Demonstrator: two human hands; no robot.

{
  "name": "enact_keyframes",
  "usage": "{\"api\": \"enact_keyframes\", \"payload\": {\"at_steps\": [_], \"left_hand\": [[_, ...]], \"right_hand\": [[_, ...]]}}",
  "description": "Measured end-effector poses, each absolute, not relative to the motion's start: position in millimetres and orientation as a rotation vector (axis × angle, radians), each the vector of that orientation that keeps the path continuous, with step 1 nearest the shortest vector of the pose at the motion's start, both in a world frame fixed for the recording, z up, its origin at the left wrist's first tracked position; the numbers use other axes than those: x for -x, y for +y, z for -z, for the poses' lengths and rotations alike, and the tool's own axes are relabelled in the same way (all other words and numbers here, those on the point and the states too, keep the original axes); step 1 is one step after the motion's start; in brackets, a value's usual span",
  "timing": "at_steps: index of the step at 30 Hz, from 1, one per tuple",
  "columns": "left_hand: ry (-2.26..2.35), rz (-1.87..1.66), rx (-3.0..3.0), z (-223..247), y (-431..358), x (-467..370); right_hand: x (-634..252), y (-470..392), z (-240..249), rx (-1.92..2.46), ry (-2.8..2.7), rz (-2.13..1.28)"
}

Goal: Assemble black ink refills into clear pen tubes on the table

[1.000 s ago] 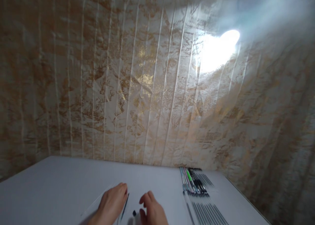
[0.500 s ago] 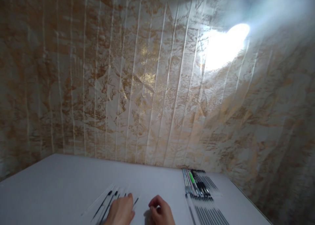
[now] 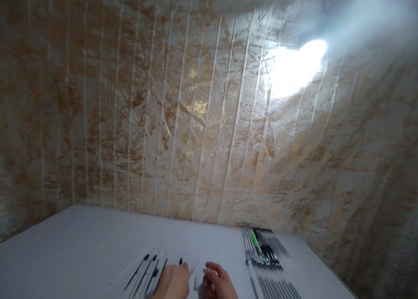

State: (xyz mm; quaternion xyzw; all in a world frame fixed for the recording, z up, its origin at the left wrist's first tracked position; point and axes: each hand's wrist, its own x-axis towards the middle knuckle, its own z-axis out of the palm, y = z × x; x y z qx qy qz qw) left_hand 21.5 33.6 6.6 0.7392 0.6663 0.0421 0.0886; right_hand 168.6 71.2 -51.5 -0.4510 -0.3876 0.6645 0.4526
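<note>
My left hand [image 3: 173,280] is low on the white table, back up, its fingers curled down and mostly hidden. A black cap-like piece [image 3: 180,261] shows just past its knuckles; whether the hand grips it is unclear. To its left lie thin dark pen refills [image 3: 133,276] with black ends, among clear tubes [image 3: 126,270]. My right hand [image 3: 220,282] is closed, thumb and fingers drawn together, with a small pale tip at the fingertips that I cannot identify. Between the hands lies a short clear piece [image 3: 196,282], blurred.
On the right side of the table [image 3: 107,229] lie pens [image 3: 250,244], one with a green part, a row of black caps [image 3: 266,266], and several grey refills [image 3: 281,287]. A patterned curtain [image 3: 146,116] hangs behind the table's far edge.
My left hand has shifted right, uncovering refills on its left, and its fingers are now bent down. My right hand has moved slightly right, and a pale tip now shows at its fingers.
</note>
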Motion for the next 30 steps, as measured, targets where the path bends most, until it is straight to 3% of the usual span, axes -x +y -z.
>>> {"api": "enact_keyframes", "payload": {"at_steps": [6,16,22,30], "left_hand": [[1.851,-0.04,-2.287,-21,19,-28],[1.899,-0.154,-2.218,-18,21,-22],[1.865,-0.221,-2.223,-19,16,-25],[1.704,-0.604,-2.191,-22,11,-18]], "right_hand": [[-172,67,40,1.08,-1.061,-1.566],[-227,43,-47,1.026,-1.08,-1.023],[-216,36,-44,1.087,-1.309,-0.806],[-191,42,-17,1.01,-1.367,-1.127]]}}
